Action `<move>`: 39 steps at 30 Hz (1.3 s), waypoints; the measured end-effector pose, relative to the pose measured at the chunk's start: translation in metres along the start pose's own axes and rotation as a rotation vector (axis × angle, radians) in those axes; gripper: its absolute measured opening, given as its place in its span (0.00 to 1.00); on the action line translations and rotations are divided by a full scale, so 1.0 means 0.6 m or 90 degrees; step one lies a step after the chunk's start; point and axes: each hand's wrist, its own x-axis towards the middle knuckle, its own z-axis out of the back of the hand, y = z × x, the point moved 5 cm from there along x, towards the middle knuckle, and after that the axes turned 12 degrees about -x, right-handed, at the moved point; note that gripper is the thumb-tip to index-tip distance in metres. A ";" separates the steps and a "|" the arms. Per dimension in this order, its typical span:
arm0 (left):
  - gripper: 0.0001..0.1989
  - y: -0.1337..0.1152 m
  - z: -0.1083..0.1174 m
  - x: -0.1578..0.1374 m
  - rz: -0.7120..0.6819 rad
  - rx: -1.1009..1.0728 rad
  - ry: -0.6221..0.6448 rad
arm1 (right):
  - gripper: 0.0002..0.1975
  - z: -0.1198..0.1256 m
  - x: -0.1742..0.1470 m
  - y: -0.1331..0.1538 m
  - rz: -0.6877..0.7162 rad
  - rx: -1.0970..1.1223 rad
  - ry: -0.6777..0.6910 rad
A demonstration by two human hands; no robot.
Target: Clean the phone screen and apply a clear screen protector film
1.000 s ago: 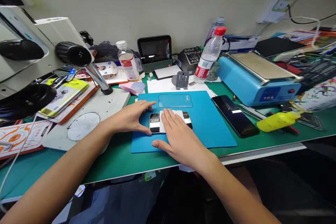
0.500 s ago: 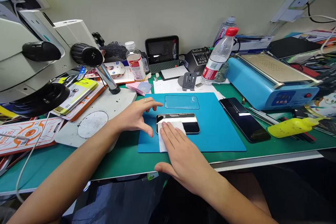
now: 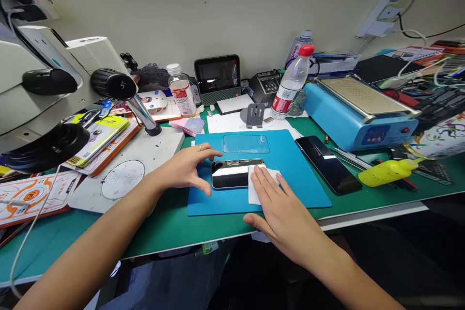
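A phone (image 3: 229, 180) with a glossy black face lies sideways on the blue mat (image 3: 286, 193). My right hand (image 3: 278, 198) rests flat over its right end, fingers stretched out and pressing a folded white wipe (image 3: 255, 195) against the glass. My left hand (image 3: 185, 167) is beside the phone's left end, thumb and fingers spread apart with nothing between them. Behind the phone, a clear screen protector (image 3: 246, 144) with a dark rim lies on the mat. The phone's right end is hidden by the wipe and my fingers.
A microscope (image 3: 47, 92) on a pale base (image 3: 160, 147) stands at left. To the right lie a second black phone (image 3: 327, 167), a yellow squeeze bottle (image 3: 387, 173) and a blue heating plate machine (image 3: 359, 121). Drink bottles (image 3: 290, 87) and a phone stand (image 3: 255, 115) are behind the mat.
My right hand has slid the wipe rightward across the phone, from its left part to its right end, uncovering the left part. My left hand stays by the left end.
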 end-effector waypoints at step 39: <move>0.45 0.009 -0.008 0.004 0.051 -0.046 -0.076 | 0.50 0.027 0.142 0.117 0.012 0.126 0.044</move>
